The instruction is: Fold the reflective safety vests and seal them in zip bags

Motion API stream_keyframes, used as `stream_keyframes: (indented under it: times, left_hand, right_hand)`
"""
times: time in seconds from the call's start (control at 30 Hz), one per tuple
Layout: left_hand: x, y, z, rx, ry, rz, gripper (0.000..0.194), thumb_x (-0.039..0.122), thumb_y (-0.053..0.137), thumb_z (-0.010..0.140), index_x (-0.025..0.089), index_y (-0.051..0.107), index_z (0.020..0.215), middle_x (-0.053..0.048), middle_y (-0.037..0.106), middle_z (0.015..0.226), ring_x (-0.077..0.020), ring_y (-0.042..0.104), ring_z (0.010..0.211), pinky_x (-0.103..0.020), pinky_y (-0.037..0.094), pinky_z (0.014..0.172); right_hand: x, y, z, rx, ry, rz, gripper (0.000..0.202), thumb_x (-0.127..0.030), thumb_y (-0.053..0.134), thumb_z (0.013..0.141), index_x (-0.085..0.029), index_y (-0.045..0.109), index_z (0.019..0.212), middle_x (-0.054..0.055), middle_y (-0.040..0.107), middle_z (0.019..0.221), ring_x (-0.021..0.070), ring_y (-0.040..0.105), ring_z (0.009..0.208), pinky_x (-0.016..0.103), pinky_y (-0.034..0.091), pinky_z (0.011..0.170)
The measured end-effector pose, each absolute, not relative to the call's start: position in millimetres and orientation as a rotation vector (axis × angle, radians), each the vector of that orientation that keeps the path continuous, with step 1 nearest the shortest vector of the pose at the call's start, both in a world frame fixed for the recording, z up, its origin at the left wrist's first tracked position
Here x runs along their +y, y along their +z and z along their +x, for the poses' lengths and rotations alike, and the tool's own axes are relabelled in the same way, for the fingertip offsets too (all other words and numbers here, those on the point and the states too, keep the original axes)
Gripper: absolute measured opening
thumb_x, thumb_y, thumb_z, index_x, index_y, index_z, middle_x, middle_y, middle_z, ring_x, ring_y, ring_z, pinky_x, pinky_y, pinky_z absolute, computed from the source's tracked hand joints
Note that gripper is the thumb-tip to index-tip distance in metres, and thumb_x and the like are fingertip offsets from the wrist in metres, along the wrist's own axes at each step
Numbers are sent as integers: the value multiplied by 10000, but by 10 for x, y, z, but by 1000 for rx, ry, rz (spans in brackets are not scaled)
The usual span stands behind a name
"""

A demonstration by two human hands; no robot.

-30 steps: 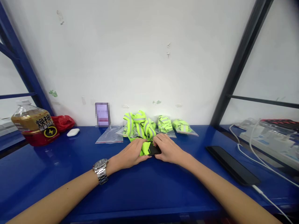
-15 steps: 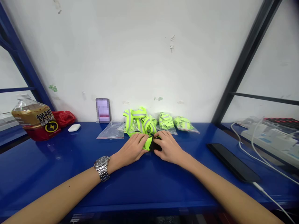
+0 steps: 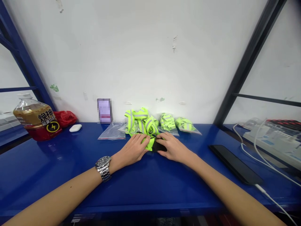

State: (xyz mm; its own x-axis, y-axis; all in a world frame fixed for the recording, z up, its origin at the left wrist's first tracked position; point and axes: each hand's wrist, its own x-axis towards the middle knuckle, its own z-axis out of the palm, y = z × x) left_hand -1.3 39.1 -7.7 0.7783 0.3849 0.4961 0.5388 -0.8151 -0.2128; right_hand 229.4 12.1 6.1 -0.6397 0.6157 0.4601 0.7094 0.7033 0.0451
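My left hand, with a steel watch at its wrist, grips a piece of neon yellow-green fabric. Opposite it, my right hand closes its fingers round a black piece that lies against the yellow-green part. Both pieces seem to belong to one reflective strap, though my fingers cover where they meet. Just behind my hands lies a heap of yellow-green straps with grey reflective stripes, and it appears to run on into the piece I hold.
Two clear bags of folded reflective straps lie right of the heap; a flat zip bag lies left. A phone leans on the wall. Farther left stand a drink bottle and white case. A charging phone lies right.
The fingers of my right hand have shifted slightly to the right along the black piece, and more of it shows. My left hand keeps its grip on the yellow-green fabric.
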Motion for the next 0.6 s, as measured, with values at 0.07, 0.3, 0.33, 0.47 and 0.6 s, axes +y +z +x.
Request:
stream_keyframes:
  times: [0.07, 0.3, 0.33, 0.47, 0.6]
  left_hand:
    - [390, -80, -16, -714, -621, -2627, 427, 219, 501, 905, 127, 400, 1309, -171, 530, 1211, -305, 505, 1118, -464, 449, 942]
    - [386, -95, -11, -713, -595, -2609, 423, 246, 502, 912, 111, 397, 1298, -167, 524, 1214, -305, 498, 1109, -459, 444, 946]
    - [383, -92, -7, -704, -586, -2602, 416, 247, 503, 912, 111, 404, 1292, -165, 525, 1210, -306, 501, 1103, -458, 444, 943]
    - [368, -68, 4, -683, -573, -2602, 376, 216, 493, 909, 129, 433, 1270, -159, 535, 1199, -301, 512, 1094, -457, 445, 931]
    - [371, -65, 2, -715, -595, -2607, 361, 186, 485, 901, 138, 448, 1257, -161, 551, 1176, -297, 523, 1087, -455, 449, 916]
  right_hand:
    - [121, 40, 2312, -2481, -302, -994, 262, -230, 640, 807, -143, 626, 1054, 138, 599, 1140, 274, 561, 1038, 437, 497, 903]
    - [109, 7, 2276, -2470, -280, -941, 150, -163, 591, 791, -126, 636, 929, 163, 590, 1151, 281, 541, 1072, 457, 480, 907]
    - [104, 12, 2267, -2481, -270, -964, 103, -155, 589, 786, -126, 635, 874, 159, 594, 1104, 277, 542, 1044, 454, 485, 887]
    - [99, 32, 2258, -2508, -220, -1015, 32, -145, 596, 775, -133, 623, 786, 147, 581, 1025, 262, 533, 1000, 433, 492, 854]
    - [130, 49, 2293, -2481, -217, -944, 82, -134, 596, 763, -143, 640, 832, 136, 604, 1036, 251, 540, 983, 416, 496, 865]
